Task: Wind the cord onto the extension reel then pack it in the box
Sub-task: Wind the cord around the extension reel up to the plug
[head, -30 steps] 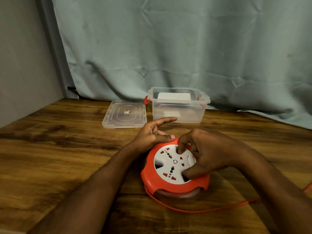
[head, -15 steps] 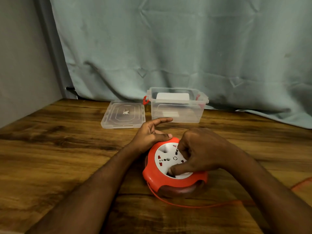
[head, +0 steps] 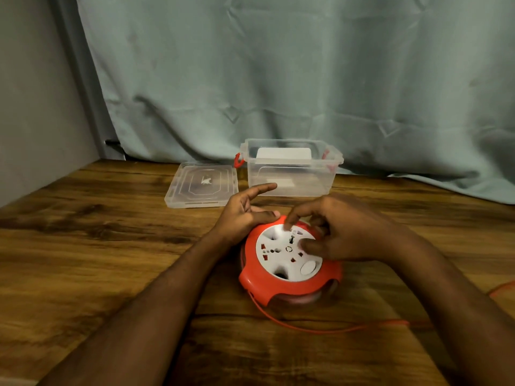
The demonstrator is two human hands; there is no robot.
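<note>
A round orange extension reel [head: 250,277] with a white socket disc [head: 274,256] lies flat on the wooden table [head: 83,260]. My left hand [head: 245,215] steadies the reel's far-left rim with thumb and fingers, its index finger stretched out. My right hand [head: 342,229] rests on top, index fingertip and thumb pressed into the white disc. A thin orange cord [head: 320,328] leaves the reel's front and runs right under my right forearm. Behind the reel stands the clear plastic box [head: 292,181], open, with red latches.
The box's clear lid [head: 202,185] lies flat to the left of the box. A grey-green curtain [head: 278,79] hangs behind the table, and a grey wall [head: 33,107] closes the left side. More orange cord [head: 501,289] shows at the right edge.
My right hand has shifted round on the white disc, and the disc has turned with it. The cord loop in front of the reel lies differently. The left hand stays put.
</note>
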